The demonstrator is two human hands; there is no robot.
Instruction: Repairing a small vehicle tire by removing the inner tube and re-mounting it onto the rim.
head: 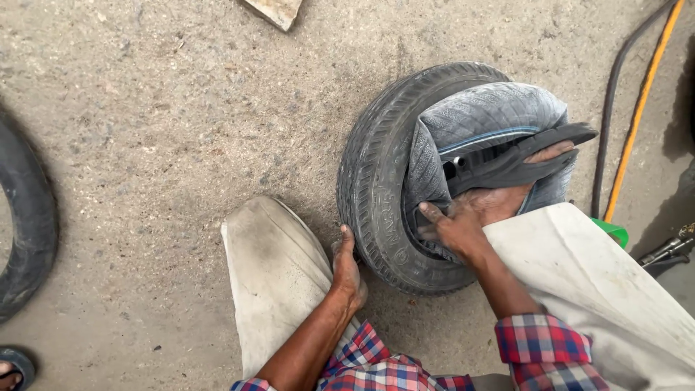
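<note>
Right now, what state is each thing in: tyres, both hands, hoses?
Outer tyre: lying on the concrete, off any wheel.
Inner tyre: folded and pushed inside the outer tyre.
Sandalled foot: pressing on the folded tyre.
Left hand: gripping the outer tyre's tread edge.
Right hand: pressed against the folded tyre.
Black hose and yellow hose: lying loose, side by side.

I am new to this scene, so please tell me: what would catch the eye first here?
A black tyre stands on the dusty ground at centre, with a grey folded tyre stuffed inside it. The right hand presses into it; the left hand grips its outer tread.
</note>
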